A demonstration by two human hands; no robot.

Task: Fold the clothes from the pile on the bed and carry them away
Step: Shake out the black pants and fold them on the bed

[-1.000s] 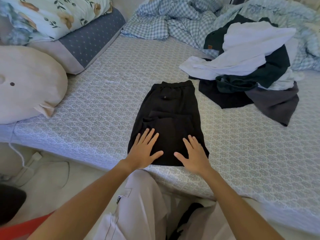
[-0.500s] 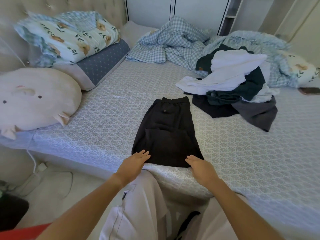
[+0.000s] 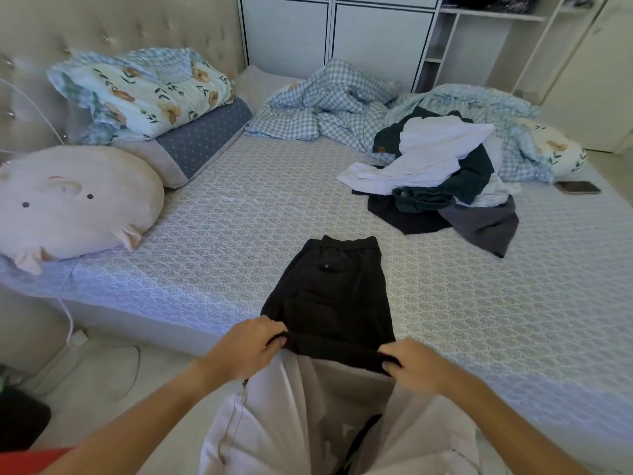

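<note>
Where my palms lay flat on the black shorts [image 3: 334,296] a second ago, both hands now grip the near hem. My left hand [image 3: 245,349] pinches the left corner; my right hand [image 3: 412,365] pinches the right corner, fingers curled round the fabric. That hem is lifted off the bed [image 3: 239,217] edge, while the waistband end lies flat on the mattress. Farther right, well apart, the pile of unfolded clothes [image 3: 442,180] sits unchanged.
</note>
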